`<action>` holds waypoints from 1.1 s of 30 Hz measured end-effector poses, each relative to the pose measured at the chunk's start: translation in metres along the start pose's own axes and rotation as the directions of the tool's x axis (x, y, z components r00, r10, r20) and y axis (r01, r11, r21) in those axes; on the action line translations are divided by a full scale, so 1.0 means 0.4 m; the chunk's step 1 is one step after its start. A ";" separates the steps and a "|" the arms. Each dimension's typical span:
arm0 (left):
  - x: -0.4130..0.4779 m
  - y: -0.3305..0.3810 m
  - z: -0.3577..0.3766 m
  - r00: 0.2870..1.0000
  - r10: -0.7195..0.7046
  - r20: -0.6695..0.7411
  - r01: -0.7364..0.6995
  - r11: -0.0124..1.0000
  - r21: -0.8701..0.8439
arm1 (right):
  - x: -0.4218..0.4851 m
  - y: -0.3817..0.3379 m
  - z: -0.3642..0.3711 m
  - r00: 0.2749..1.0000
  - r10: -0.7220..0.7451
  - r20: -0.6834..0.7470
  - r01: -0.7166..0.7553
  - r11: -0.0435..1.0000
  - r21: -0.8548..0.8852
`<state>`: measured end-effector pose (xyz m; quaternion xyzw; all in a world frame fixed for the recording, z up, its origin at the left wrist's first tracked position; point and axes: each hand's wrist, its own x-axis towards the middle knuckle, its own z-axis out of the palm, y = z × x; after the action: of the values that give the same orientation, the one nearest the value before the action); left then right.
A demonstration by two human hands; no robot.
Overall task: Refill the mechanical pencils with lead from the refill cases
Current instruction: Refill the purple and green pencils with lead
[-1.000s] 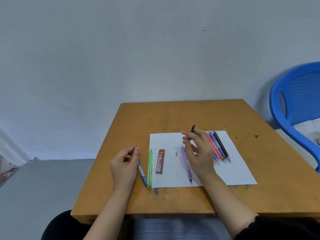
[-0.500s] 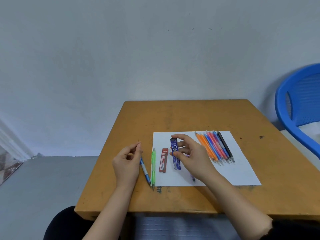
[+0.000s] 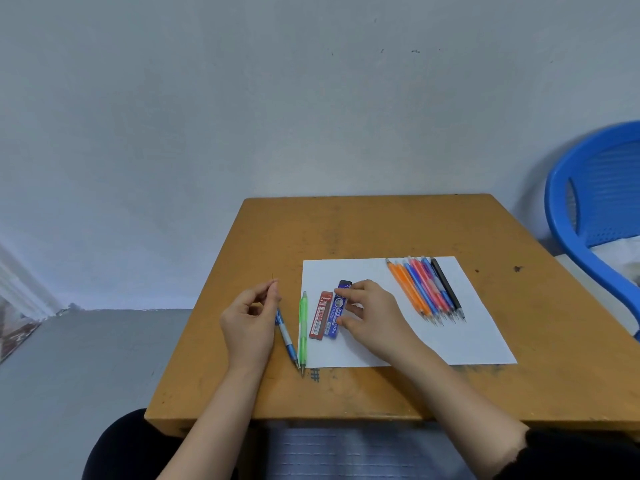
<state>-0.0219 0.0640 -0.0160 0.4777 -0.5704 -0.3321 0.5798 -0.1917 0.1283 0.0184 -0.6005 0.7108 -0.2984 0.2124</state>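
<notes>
My left hand [image 3: 250, 317] pinches a thin pencil lead [image 3: 273, 278] that sticks up from the fingertips. Beside it on the table lie a blue mechanical pencil [image 3: 287, 339] and a green mechanical pencil [image 3: 303, 327]. On the white paper [image 3: 450, 341] a red refill case [image 3: 321, 315] and a blue refill case [image 3: 337, 315] lie side by side. My right hand [image 3: 372, 313] rests its fingers on the blue case, laid down next to the red one. A row of several coloured mechanical pencils [image 3: 427, 289] lies at the paper's far right. The purple pencil is hidden.
The work sits on a small orange wooden table [image 3: 381, 223] against a grey wall. A blue plastic chair [image 3: 588, 209] stands at the right. The table's near edge runs just above my lap.
My right hand brought the blue refill case down from above the paper and laid it next to the red case. The left hand stayed put with the lead.
</notes>
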 end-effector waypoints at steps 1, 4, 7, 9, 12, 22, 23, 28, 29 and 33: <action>0.000 0.000 0.000 1.000 -0.001 0.000 0.001 1.000 -0.002 | 0.001 -0.005 -0.002 1.000 0.007 0.006 -0.007 1.000 -0.016; -0.001 0.002 0.001 1.000 -0.001 -0.001 0.001 1.000 0.002 | 0.006 -0.015 -0.005 0.999 0.030 0.031 -0.028 0.998 -0.050; 0.000 0.004 0.002 1.000 0.000 0.004 0.000 1.000 -0.001 | 0.010 -0.021 -0.006 0.998 0.039 0.049 -0.032 0.991 -0.132; 0.000 0.004 0.001 1.000 -0.002 0.005 0.002 1.000 -0.002 | 0.011 -0.023 -0.006 0.997 0.052 0.058 -0.042 0.986 -0.162; -0.001 0.004 0.001 1.000 -0.004 0.001 0.004 1.000 -0.011 | 0.007 -0.023 0.004 0.996 0.029 0.080 -0.012 0.979 -0.205; 0.001 0.000 0.001 1.000 -0.009 0.000 0.009 1.000 0.002 | -0.009 -0.012 0.015 0.992 -0.092 0.088 0.121 0.896 -0.427; 0.001 0.000 0.000 1.000 -0.006 0.000 0.006 1.000 0.001 | -0.011 -0.010 0.016 0.991 -0.098 0.093 0.129 0.886 -0.444; 0.000 0.001 0.000 1.000 -0.010 0.006 0.010 1.000 0.010 | -0.014 -0.006 0.023 0.989 -0.117 0.092 0.146 0.885 -0.443; 0.000 0.002 0.001 1.000 -0.013 0.006 0.013 1.000 0.009 | -0.014 -0.006 0.025 0.988 -0.121 0.091 0.149 0.886 -0.438; -0.001 0.003 0.000 1.000 -0.008 0.005 0.008 1.000 0.000 | -0.014 -0.012 0.038 0.985 -0.142 0.094 0.168 0.891 -0.422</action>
<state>-0.0222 0.0648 -0.0151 0.4790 -0.5698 -0.3356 0.5773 -0.1771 0.1309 0.0103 -0.6960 0.7020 -0.1329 0.0722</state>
